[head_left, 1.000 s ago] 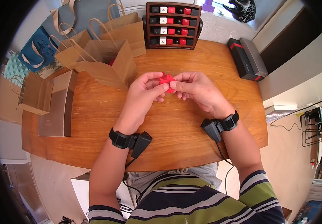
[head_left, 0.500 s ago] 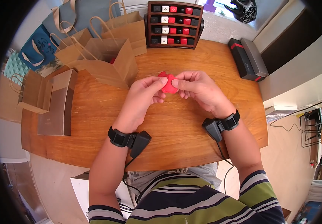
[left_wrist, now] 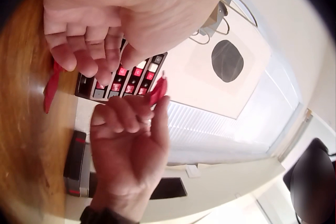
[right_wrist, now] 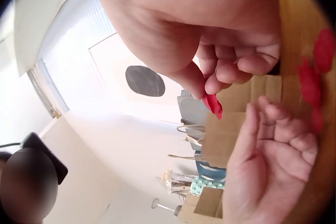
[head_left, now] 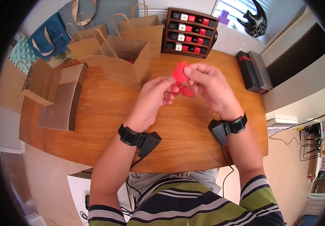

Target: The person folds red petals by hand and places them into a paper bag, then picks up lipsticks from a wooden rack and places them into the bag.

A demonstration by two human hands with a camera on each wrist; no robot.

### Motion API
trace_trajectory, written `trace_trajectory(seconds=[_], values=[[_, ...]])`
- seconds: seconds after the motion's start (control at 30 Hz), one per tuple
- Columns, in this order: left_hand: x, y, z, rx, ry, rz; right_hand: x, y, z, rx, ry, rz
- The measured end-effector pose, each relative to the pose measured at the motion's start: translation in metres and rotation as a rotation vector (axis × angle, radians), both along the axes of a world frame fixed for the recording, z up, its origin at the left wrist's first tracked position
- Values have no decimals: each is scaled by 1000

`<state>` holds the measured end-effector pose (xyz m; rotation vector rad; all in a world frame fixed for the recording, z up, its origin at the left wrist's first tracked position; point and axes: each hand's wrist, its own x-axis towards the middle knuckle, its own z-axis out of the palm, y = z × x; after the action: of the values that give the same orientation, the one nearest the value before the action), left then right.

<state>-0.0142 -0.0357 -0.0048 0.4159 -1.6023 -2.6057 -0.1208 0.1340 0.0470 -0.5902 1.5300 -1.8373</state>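
Observation:
Between thumb and fingertips, my right hand (head_left: 213, 88) pinches a thin red petal (head_left: 180, 73) with a wavy edge, held above the wooden table (head_left: 109, 120). In the right wrist view the same petal (right_wrist: 213, 106) sticks out past the thumb. My left hand (head_left: 151, 98) is close by on the left, its thumb tip overlapping the petal's lower edge in the head view. Seen from the right wrist, the left hand (right_wrist: 268, 166) has its thumb apart from loosely bent fingers and holds nothing. Other red petals (head_left: 186, 91) show below the hands, over the wood.
Brown paper bags (head_left: 126, 62) stand at the back left, with something red inside one. A flat box (head_left: 62, 101) lies on the left. Behind the hands stands a small wooden rack (head_left: 188, 32) of red, white and black cubes; dark boxes (head_left: 254, 71) sit at the right edge.
Both hands held the red petals together earlier. Now the right hand has raised one petal away from the left fingers, and other petals show below. The head view has shifted slightly.

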Motion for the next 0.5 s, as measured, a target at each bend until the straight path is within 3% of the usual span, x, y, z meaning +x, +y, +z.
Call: trace_trajectory(seconds=[0.17, 0.3, 0.4, 0.5], values=[[-1, -1, -2, 16, -13, 47, 5, -54, 57, 1, 245, 14], [-3, -1, -7, 24, -22, 69, 4, -99, 75, 20, 406, 35], [-2, -1, -7, 34, -8, 92, 5, -111, 75, 89, 490, 25], [2, 0, -2, 35, -24, 125, 9, -93, 75, 120, 534, -146]])
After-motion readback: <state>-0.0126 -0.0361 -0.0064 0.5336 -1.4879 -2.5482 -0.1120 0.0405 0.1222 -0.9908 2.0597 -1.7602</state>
